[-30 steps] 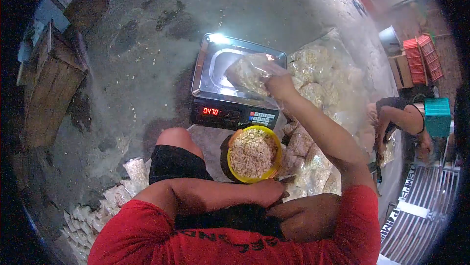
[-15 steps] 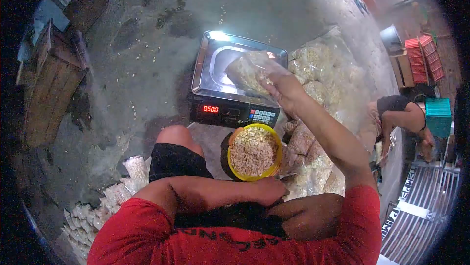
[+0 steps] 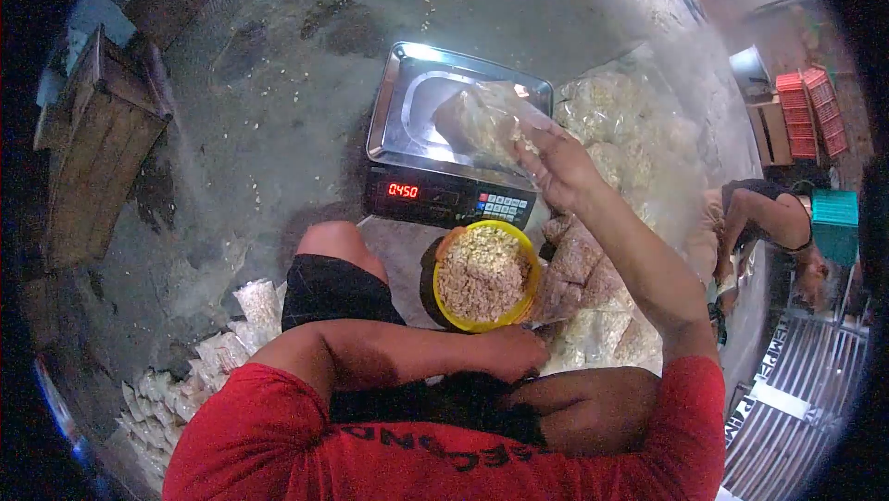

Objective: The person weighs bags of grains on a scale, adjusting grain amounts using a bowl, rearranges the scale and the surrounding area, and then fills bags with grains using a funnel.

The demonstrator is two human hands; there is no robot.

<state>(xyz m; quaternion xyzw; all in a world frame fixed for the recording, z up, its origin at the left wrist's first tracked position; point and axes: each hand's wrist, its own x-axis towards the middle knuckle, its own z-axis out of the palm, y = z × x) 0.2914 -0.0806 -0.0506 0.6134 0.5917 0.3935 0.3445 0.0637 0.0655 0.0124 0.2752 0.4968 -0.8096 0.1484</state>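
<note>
A clear plastic bag [image 3: 486,126] with pale contents leans on the steel pan of a digital scale [image 3: 407,112], whose red display reads 0.450. My right hand [image 3: 560,166] grips the bag's open upper end, fingers bent at the plastic. Below the scale stands a yellow bowl [image 3: 534,290] full of pale, bean-like bits, with something orange at its left rim. My left hand [image 3: 514,353] lies in front of the bowl near my lap, curled closed with its back towards me. Its fingertips are hidden, and I cannot see what is inside.
Large clear bags of pale bits [image 3: 602,269] crowd the right side. Several small filled bags [image 3: 222,353] stand at lower left. A wooden box [image 3: 111,140] is far left. Another person [image 3: 769,214] bends over at right, near red crates [image 3: 806,117] and a metal rack [image 3: 787,408].
The scale's display has dropped from 0.500 to 0.450. My right hand has shifted slightly right at the bag's mouth. My left hand stays nearly where it was.
</note>
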